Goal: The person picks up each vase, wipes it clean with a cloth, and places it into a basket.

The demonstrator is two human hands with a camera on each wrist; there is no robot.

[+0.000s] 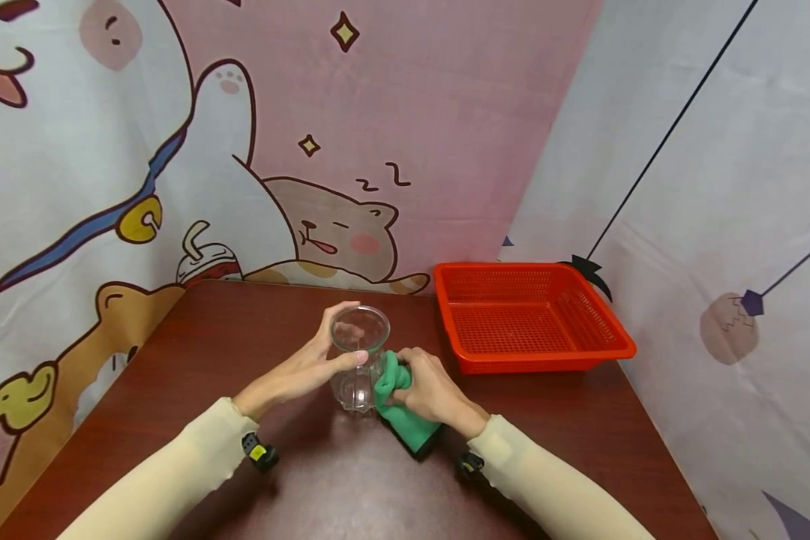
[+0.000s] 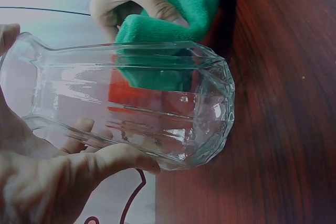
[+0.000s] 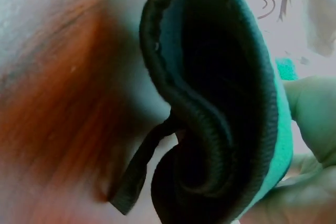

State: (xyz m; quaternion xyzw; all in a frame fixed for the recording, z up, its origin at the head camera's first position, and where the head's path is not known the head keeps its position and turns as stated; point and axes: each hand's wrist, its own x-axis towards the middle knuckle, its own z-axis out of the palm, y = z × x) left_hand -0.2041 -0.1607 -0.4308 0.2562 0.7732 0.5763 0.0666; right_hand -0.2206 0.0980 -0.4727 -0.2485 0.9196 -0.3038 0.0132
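A clear glass vase (image 1: 356,379) with a flared rim and ribbed sides stands near the middle of the table in the head view. My left hand (image 1: 317,361) grips it from the left, thumb across the front just below the rim and fingers behind. In my right hand (image 1: 433,386) is a bunched green cloth (image 1: 412,427) with a dark edge, pinched between thumb and fingers. The left wrist view shows the cloth (image 2: 157,32) against the vase's side (image 2: 131,98). Close up in the right wrist view, the cloth's dark edging (image 3: 210,108) hangs in a loose fold.
A red plastic basket (image 1: 533,356) with perforated walls sits at the back right of the dark wooden table (image 1: 243,322). Behind the table hangs a cartoon-printed curtain (image 1: 445,135), which also runs along both sides.
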